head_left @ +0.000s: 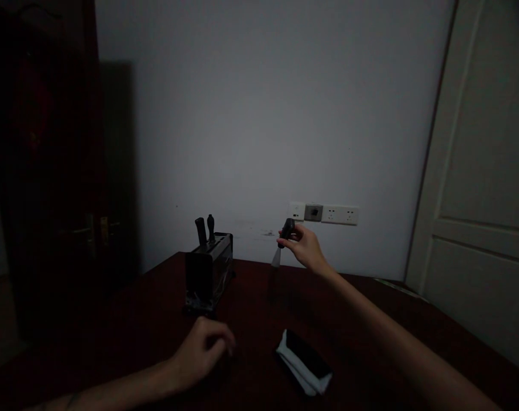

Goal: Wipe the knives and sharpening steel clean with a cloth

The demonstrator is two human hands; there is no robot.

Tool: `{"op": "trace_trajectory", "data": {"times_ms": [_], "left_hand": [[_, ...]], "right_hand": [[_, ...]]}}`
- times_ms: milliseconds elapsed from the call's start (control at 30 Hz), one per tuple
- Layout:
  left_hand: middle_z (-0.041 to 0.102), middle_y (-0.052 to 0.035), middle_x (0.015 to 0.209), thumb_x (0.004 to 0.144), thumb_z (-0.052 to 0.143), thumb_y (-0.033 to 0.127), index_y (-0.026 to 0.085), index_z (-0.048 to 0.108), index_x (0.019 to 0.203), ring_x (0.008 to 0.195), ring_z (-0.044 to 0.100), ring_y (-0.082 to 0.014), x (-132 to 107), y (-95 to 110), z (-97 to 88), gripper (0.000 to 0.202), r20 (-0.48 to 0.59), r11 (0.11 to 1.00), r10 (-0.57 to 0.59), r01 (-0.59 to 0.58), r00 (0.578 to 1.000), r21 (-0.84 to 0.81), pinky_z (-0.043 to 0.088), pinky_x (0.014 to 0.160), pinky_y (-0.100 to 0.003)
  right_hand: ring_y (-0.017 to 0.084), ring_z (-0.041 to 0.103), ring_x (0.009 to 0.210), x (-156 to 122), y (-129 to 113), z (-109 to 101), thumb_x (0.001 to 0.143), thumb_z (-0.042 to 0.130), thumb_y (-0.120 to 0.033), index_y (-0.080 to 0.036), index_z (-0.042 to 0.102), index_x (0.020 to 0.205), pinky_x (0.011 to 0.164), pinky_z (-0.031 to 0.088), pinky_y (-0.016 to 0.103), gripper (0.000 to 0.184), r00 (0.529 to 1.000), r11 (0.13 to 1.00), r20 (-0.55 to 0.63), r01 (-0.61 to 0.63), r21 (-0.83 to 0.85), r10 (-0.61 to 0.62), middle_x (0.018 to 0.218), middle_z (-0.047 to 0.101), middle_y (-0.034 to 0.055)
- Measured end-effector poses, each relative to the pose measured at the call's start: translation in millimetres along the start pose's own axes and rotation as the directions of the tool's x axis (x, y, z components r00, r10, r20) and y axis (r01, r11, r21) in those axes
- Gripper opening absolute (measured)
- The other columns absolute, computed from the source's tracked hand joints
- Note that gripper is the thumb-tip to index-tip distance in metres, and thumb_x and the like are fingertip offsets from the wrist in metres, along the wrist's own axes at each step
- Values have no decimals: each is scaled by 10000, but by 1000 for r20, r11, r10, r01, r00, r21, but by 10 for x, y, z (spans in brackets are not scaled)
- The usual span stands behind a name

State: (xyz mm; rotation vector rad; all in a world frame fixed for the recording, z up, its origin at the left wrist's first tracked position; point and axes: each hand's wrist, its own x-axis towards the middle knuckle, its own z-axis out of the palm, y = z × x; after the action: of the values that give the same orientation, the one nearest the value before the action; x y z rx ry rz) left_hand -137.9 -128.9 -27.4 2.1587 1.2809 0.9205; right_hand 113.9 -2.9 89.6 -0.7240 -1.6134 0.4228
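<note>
My right hand (304,245) is raised over the far part of the dark red table, its thumb and fingers pinching the black handle of a flat-bladed tool (287,229). The pale blade points down and slightly left; its lower end fades into the dark, so the exact kind is unclear. My left hand (205,349) hovers or rests near the table's front, fingers loosely curled, thumb apart, with nothing visible in it. Just beyond it stands a black and silver toaster-like box (199,279). Two black handles (210,228) stick up from its top.
A folded dark and pale cloth or pouch (304,364) lies on the table (250,308) between my forearms. Wall sockets (330,214) sit behind my right hand. A dark door (62,171) is at left, a pale door (482,171) at right. The room is dim.
</note>
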Motion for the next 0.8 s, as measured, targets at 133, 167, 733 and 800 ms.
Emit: {"op": "trace_trajectory", "data": {"times_ms": [133,167,733,800], "left_hand": [[615,-49,592,598,405,179,131,577,663,437,556,-137,414,658,148,189,-5,809,-122,96,993,-580,383,401,-227],[610,-54,583,573,405,154,121,570,656,434,561,-142,503,750,151,188,-19,746,-145,97,989,-659,385,389,-225],[632,-104,620,695,433,137,59,598,693,533,602,-151,901,622,361,183,124,288,-348,231,929,-929,500,575,-270],[622,-85,607,750,442,202,76,586,684,509,586,-135,922,586,391,202,189,247,-343,283,920,-927,483,538,-246]], "right_hand": [[219,640,861,-325,-60,8,656,682,-293,-199,546,831,815,503,383,241,991,987,-28,125,-103,-129,912,673,90],[220,638,863,-404,-74,0,671,674,-295,-205,544,850,817,502,382,239,987,979,-37,151,-135,-157,920,671,90],[214,502,1140,-1125,-40,-22,754,426,-14,-126,426,1179,992,364,501,439,694,543,275,702,-460,-665,1081,620,150],[218,485,1157,-1155,-53,-19,769,417,-24,-111,434,1174,978,382,489,415,662,486,314,729,-482,-681,1077,623,165]]}}
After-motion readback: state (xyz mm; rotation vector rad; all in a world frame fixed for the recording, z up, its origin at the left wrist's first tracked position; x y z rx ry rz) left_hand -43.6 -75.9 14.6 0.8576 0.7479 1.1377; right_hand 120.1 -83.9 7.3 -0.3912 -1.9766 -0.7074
